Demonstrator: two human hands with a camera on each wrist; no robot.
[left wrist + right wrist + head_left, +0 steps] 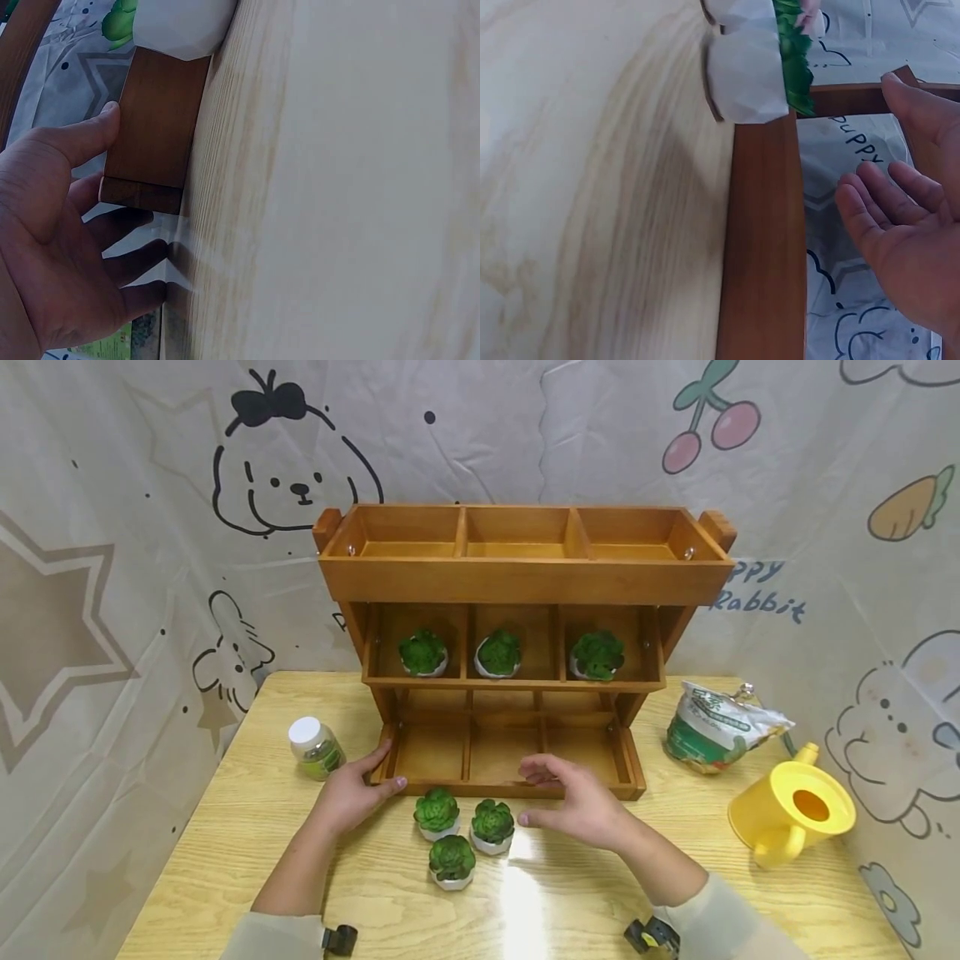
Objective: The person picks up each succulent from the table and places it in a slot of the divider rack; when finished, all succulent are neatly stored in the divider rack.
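Note:
A brown three-tier wooden planter shelf (525, 583) stands upright on the table. My left hand (352, 795) rests at its lower left corner, thumb at the front board (154, 124), other fingers loosely spread beside the end. Three small artificial succulents in white pots stand in front: a left one (437, 812), a right one (492, 825) and a nearer one (452, 860). My right hand (577, 802) hovers by the lowest tier with thumb and fingers apart, holding nothing; its thumb is close to the right succulent.
Three more potted succulents (498, 653) sit in the middle tier, one per compartment. A white-lidded jar (317, 747) stands left of the shelf. On the right are a green-and-white bag (716, 728) and a yellow watering can (787, 810). A patterned cloth (480, 435) hangs behind.

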